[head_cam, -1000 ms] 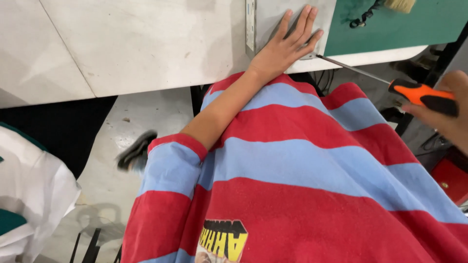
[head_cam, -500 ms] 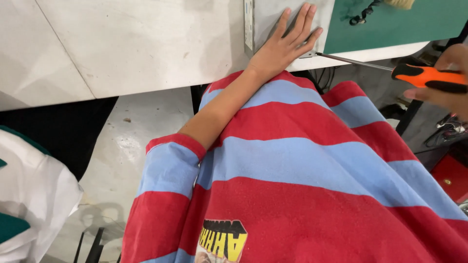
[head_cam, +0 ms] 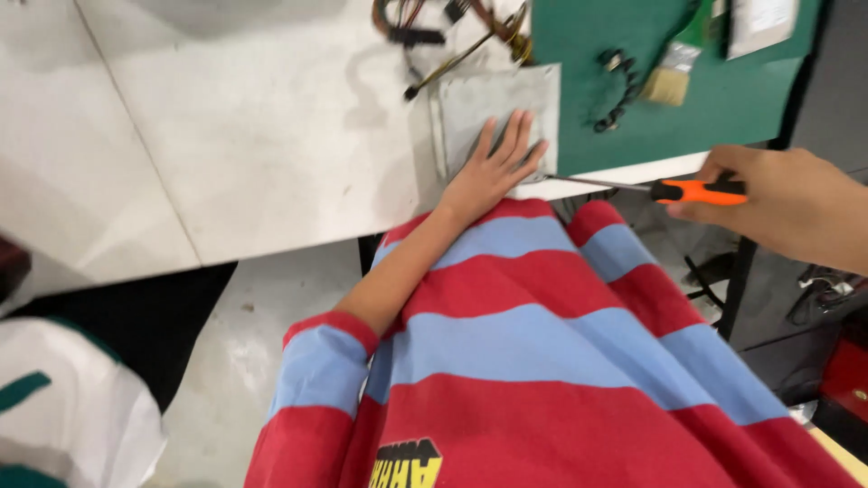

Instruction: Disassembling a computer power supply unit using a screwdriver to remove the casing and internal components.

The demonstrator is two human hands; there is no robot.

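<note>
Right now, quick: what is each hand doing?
Left hand: open, fingers spread, lying flat on the grey metal plate.
Right hand: closed around the orange-handled screwdriver, whose tip is at the plate's edge.

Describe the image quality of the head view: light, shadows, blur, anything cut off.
Head view: soft, even overhead light, no harsh glare; a faint grey shadow lies on the white table near the top. The left hand on the grey metal plate is fairly sharp, as is the orange-handled screwdriver. The right hand looks slightly soft, its wrist cut off by the frame edge. The striped shirt fills the lower frame.
</note>
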